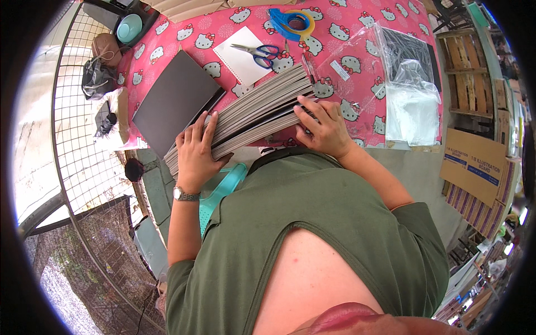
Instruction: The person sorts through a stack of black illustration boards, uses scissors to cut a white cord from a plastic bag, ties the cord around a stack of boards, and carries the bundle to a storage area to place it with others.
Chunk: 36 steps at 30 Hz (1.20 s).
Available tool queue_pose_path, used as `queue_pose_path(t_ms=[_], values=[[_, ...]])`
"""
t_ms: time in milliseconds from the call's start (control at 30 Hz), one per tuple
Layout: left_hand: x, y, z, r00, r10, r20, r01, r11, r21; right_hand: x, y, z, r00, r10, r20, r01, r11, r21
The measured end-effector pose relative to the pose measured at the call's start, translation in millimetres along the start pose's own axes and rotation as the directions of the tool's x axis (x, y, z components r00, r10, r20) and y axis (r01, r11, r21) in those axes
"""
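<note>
A thick stack of thin boards [259, 100], grey and white at the edges with a dark band among them, is at the table's near edge, its layered edges facing up. My left hand [195, 148] grips its left end, fingers over the edges and thumb on the near side. At the right end my right hand [325, 127] holds the near boards with bent fingers and thumb. A flat dark grey board [176, 100] lies to the left, partly behind the stack and my left hand.
Beyond the stack lie a white notepad [240, 53], scissors [262, 56] and a blue tape dispenser [290, 23]. Clear plastic sleeves [412, 106] rest at right on the pink patterned tablecloth [184, 33]. A teal stool [223, 187] stands below the table; cardboard [472, 164] is at far right.
</note>
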State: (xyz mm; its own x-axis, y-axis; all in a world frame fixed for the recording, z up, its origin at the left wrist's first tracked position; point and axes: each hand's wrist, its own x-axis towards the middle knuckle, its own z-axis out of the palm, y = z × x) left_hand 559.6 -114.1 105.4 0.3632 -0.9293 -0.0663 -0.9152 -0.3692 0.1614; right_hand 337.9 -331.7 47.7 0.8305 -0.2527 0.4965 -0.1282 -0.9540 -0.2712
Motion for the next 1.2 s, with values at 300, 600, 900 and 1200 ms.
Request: queue_pose_path(t_ms=[300, 600, 900, 1200], values=[[-0.7, -1.1, 0.6, 1.000, 0.004, -0.004, -0.004, 1.000, 0.004, 6.2, -5.4, -3.4, 0.997, 0.077, 0.011, -0.077, 0.996, 0.034], [-0.8, -2.1, 1.5, 1.000, 0.003, 0.004, -0.003, 1.000, -0.002, 2.6, -3.3, -2.3, 0.999, 0.034, 0.028, -0.035, 0.999, 0.012], [1.8, -4.0, 0.5, 1.000, 0.006, -0.018, -0.006, 1.000, -0.020, 4.4, -0.8, 0.5, 1.000, 0.026, -0.002, -0.026, 0.999, 0.033], [1.7, -5.8, 2.1, 1.000, 0.000, -0.031, 0.000, 1.000, -0.003, 3.8, 1.6, 2.1, 1.000, -0.015, -0.022, 0.015, 1.000, -0.008]])
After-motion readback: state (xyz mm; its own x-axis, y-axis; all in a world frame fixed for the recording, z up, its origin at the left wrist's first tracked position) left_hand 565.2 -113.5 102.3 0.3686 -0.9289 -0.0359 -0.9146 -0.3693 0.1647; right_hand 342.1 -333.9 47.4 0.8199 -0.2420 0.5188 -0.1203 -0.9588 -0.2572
